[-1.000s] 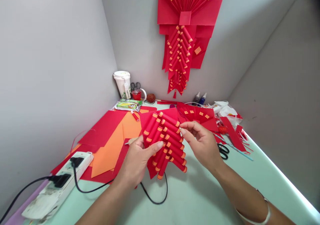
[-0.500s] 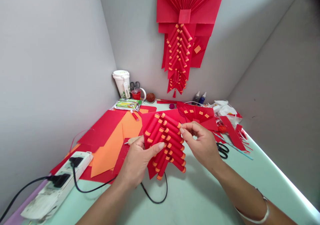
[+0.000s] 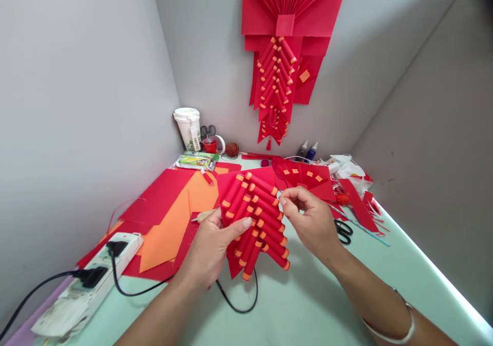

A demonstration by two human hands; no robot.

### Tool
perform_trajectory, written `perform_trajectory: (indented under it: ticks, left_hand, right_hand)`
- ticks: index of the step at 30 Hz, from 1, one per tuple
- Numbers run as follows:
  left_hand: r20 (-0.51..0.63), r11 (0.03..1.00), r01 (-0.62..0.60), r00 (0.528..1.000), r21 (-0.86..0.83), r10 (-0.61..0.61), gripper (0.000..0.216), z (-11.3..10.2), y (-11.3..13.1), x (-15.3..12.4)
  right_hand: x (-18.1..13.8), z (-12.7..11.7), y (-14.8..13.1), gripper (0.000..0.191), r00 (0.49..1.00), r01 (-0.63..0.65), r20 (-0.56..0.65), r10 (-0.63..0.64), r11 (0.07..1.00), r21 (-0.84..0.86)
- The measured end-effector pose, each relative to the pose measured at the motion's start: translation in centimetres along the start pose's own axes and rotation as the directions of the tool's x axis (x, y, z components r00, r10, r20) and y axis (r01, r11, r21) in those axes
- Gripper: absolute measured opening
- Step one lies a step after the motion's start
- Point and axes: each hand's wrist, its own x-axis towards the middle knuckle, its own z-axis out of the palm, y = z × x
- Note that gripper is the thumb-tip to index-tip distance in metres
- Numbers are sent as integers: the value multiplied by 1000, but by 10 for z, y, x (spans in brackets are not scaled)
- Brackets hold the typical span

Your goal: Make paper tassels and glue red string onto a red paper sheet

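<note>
A red paper firecracker ornament (image 3: 256, 217), made of several rolled red tubes with orange bands glued in two slanting rows on red card, is held up above the table. My left hand (image 3: 213, 246) grips its left edge, thumb lying across the front. My right hand (image 3: 310, 220) is closed in a pinch at the ornament's upper right edge, fingertips on the tube ends.
Red and orange paper sheets (image 3: 173, 217) lie at left beside a white power strip (image 3: 88, 279) with a black cable. Black scissors (image 3: 343, 231), red scraps and a folded red fan piece (image 3: 304, 176) sit at right. A finished ornament (image 3: 283, 53) hangs on the wall; cup (image 3: 187, 125) and glue bottles (image 3: 308, 151) stand behind.
The ornament has shifted slightly; my right hand's pinch moved a little down and to the right along the tube ends. My left hand stays put.
</note>
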Motion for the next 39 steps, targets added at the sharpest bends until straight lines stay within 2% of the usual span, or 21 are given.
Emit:
perform_trajectory:
  ticks: [8,21,39]
  left_hand:
    - [-32,1000,-3,999,31,4,42,1,1,0]
    - [8,999,-15,1000,51,14,33,4,3,-2]
    - [14,998,-26,1000,-51,27,35,-4,2,0]
  right_hand:
    - [0,0,-2,11,1000,-5,-7,5,1000,11]
    - [0,1,3,10,1000,5,-21,-5,999,-32]
    - [1,-4,-1,8,993,-118,-18,120,989,94]
